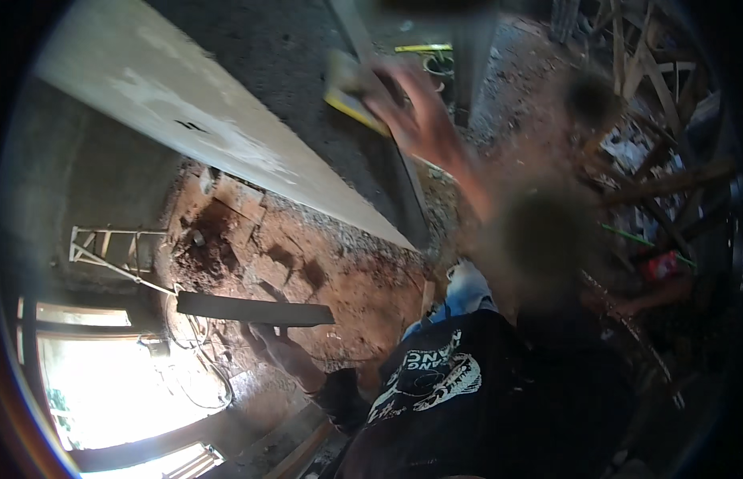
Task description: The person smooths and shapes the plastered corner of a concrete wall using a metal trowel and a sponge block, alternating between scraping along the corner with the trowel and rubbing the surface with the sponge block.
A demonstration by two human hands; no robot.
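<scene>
My left hand point(279, 351) is under a flat grey board point(255, 310), seen nearly edge-on, with its fingers up against the underside. Raised at the upper middle, my right hand point(419, 112) is closed round a yellow-edged hand float point(351, 92), blurred by motion. The float is at the dark grey wall face point(291, 72), beside a long straight strip point(411, 184) running along that wall's edge; whether it touches is unclear. A pale, smooth plastered face point(219, 112) meets the grey one at a sharp corner. Between my two hands, this wall slants across the view.
Reddish earth and rubble point(323, 279) cover the ground. A white metal frame point(108, 247) stands left, above a bright opening point(124, 391). Wooden poles point(667, 184) lie jumbled at right, near a red object point(661, 265). A bucket point(439, 65) and yellow strip point(423, 48) are beyond my right hand.
</scene>
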